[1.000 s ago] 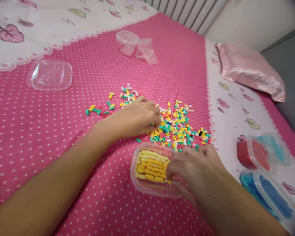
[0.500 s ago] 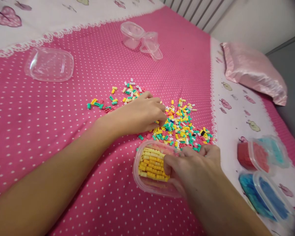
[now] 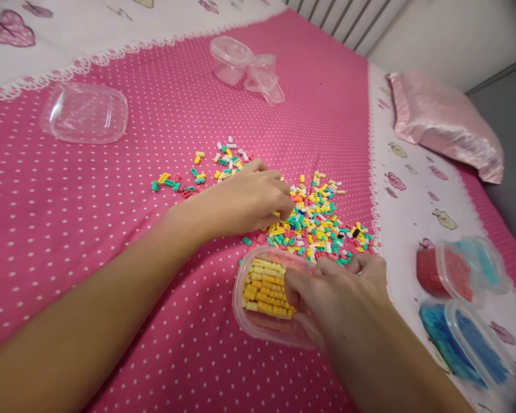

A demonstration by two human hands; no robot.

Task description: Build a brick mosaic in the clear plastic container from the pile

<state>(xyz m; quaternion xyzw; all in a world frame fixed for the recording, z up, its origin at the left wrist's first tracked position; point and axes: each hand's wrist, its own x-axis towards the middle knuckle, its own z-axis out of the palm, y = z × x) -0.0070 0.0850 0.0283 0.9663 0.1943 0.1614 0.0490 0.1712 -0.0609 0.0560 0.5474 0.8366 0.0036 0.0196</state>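
Note:
My left hand [image 3: 258,198] reaches into a loose pile of small building bricks [image 3: 322,223] in yellow, green, red and white. Its fingers are curled down, and their tips are mostly hidden. My right hand [image 3: 339,292] is bent over a clear plastic container [image 3: 241,312], with thumb and index finger closed at the yellow bricks [image 3: 266,287] inside. These bricks lie in tight rows. Whatever the right fingertips hold is covered by the hand, which also hides the container's right side.
A clear lid [image 3: 88,113] lies at the left on the pink dotted bedsheet [image 3: 163,344]. Clear tubs [image 3: 230,60] stand at the back. To the right are containers with red [image 3: 442,272] and blue contents [image 3: 460,344]. A pink pillow [image 3: 447,123] rests at the far right.
Both hands stay in nearly the same places. The view has shifted very slightly; no brick has visibly been moved.

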